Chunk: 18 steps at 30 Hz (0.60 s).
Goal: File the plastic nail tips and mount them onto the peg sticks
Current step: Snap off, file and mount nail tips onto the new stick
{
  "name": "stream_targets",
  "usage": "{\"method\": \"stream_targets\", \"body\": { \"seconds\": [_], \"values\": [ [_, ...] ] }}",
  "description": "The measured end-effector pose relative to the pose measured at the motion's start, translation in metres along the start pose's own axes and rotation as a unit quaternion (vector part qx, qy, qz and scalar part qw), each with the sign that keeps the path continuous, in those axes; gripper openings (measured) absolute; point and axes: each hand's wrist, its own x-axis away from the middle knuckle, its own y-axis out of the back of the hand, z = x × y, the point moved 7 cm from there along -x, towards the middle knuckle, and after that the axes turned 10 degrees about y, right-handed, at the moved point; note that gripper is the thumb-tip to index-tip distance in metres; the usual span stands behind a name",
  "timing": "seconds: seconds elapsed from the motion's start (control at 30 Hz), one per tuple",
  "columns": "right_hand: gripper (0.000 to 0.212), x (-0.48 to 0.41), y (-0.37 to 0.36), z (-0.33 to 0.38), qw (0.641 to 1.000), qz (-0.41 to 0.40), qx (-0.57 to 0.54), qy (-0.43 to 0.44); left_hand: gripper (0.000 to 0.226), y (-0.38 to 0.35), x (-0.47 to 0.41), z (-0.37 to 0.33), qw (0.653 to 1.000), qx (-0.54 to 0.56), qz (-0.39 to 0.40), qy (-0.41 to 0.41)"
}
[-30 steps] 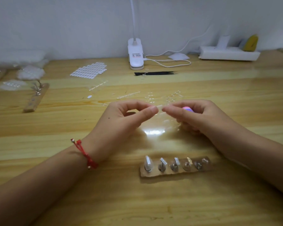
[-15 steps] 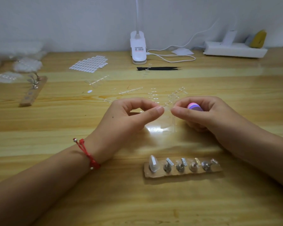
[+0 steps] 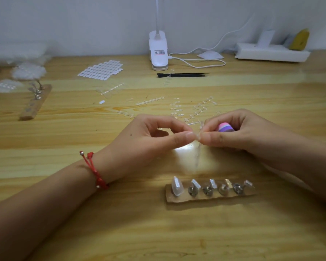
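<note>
My left hand (image 3: 151, 136) and my right hand (image 3: 231, 132) meet fingertip to fingertip over the middle of the table, both pinching a clear plastic nail strip (image 3: 199, 132) that hangs down between them. A pink and purple file block (image 3: 225, 127) sits tucked in my right palm. In front of my hands lies a wooden peg holder (image 3: 209, 196) with several metal pegs; a clear nail tip (image 3: 176, 186) is mounted on its leftmost peg.
Empty clear strip frames (image 3: 194, 110) lie scattered behind my hands. Farther back are black tweezers (image 3: 183, 74), a white clip lamp base (image 3: 158, 51) with its cable, a sheet of adhesive tabs (image 3: 102, 70) and a power strip (image 3: 271, 51). A second peg holder (image 3: 36, 100) lies at the left.
My hands have drawn closer, fingertips now touching. The strip, earlier held level between them, now hangs down vertically. The view shifted slightly.
</note>
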Motion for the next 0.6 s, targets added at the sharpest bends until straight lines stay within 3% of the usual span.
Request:
{"method": "stream_targets", "body": {
  "seconds": [0.2,0.33,0.6],
  "values": [
    [0.017,-0.001,0.007,0.003,0.993,-0.113,0.005,0.02,0.013,0.009,-0.001,0.0,0.996,0.023,-0.087,-0.006],
    [0.02,-0.002,0.007,0.003,0.984,-0.142,0.104,0.036,0.019,0.009,-0.001,0.004,0.994,-0.011,-0.111,-0.021],
    [0.015,-0.002,0.019,0.0,0.966,-0.196,0.17,0.019,0.016,0.01,0.007,-0.008,0.983,-0.065,-0.143,-0.097]
  ]
}}
